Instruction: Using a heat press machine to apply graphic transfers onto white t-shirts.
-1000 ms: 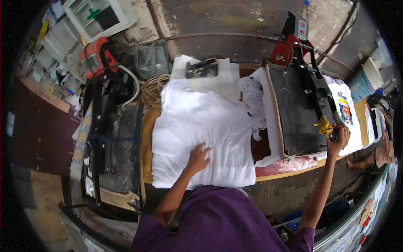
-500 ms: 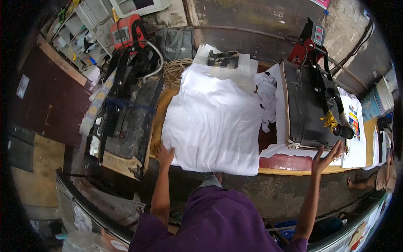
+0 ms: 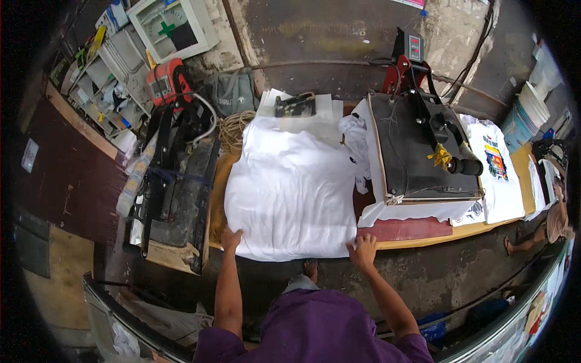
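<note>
A white fabric garment [image 3: 290,193] lies spread on the bench between two heat presses. My left hand [image 3: 231,240] pinches its near left corner, and my right hand [image 3: 363,250] has fingers curled at its near right corner. Under the garment's far end are pale sheets [image 3: 269,103] with a dark smudged object [image 3: 295,105] on top. The right press [image 3: 411,154] has its black top plate down over white fabric, its handle [image 3: 466,166] tipped with yellow wrapping beside it. A crumpled white cloth [image 3: 354,145] lies between garment and press.
A worn left press [image 3: 181,212], rope coil [image 3: 236,130], grey bag [image 3: 233,94], shelves [image 3: 109,78] and white first-aid cabinet [image 3: 169,30] stand left and behind. Right are a printed white shirt [image 3: 502,193], buckets [image 3: 523,121] and another person's arm and leg [image 3: 551,224].
My right hand has left the press handle and moved left to the garment's near corner. My left hand has moved from the middle of the garment to its near left corner.
</note>
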Motion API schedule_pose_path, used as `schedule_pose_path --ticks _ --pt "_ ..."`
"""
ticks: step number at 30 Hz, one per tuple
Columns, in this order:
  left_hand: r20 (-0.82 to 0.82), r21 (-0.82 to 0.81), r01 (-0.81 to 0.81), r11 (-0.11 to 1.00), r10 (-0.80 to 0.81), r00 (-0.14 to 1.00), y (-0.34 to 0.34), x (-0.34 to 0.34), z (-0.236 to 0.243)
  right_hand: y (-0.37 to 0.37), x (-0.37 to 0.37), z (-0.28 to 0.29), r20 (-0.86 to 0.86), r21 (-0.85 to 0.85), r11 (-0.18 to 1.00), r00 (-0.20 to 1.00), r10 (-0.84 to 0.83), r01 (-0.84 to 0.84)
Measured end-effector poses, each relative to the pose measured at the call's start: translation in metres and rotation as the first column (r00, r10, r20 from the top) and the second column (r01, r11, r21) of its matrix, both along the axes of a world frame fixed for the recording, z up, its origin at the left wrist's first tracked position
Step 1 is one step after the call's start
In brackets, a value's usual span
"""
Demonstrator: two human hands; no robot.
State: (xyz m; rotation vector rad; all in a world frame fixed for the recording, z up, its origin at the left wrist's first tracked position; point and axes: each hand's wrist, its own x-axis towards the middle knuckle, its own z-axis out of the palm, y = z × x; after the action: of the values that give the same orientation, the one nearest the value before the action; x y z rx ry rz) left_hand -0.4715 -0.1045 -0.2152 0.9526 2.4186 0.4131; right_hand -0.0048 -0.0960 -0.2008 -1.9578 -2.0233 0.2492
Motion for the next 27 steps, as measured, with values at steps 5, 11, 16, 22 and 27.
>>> schedule_pose_path --ticks 5,11,16,22,27 --pt "-0.083 -0.036 0.019 0.999 -0.021 0.996 -0.027 -0.004 0.015 -0.007 0.004 -0.017 -0.025 -0.039 0.992 0.992 0.121 -0.122" --pt "-0.16 -0.419 -0.016 0.908 -0.057 0.986 -0.048 0.002 0.021 -0.04 0.017 -0.036 0.0 -0.193 0.95 0.968 0.25 -0.245" --pt "-0.456 -0.129 0.117 0.985 -0.164 0.875 -0.026 0.063 0.034 -0.018 0.03 0.005 -0.275 -0.548 0.698 0.887 0.371 -0.462" --pt "-0.276 0.019 0.559 0.829 -0.533 0.8 0.019 0.142 0.023 0.028 0.02 0.225 -0.41 -0.402 0.372 0.528 0.744 -0.836" --pt "-0.167 -0.087 0.54 0.837 -0.547 0.82 0.042 0.162 0.036 0.061 0.034 0.326 -0.494 -0.084 0.058 0.092 0.865 -0.995"
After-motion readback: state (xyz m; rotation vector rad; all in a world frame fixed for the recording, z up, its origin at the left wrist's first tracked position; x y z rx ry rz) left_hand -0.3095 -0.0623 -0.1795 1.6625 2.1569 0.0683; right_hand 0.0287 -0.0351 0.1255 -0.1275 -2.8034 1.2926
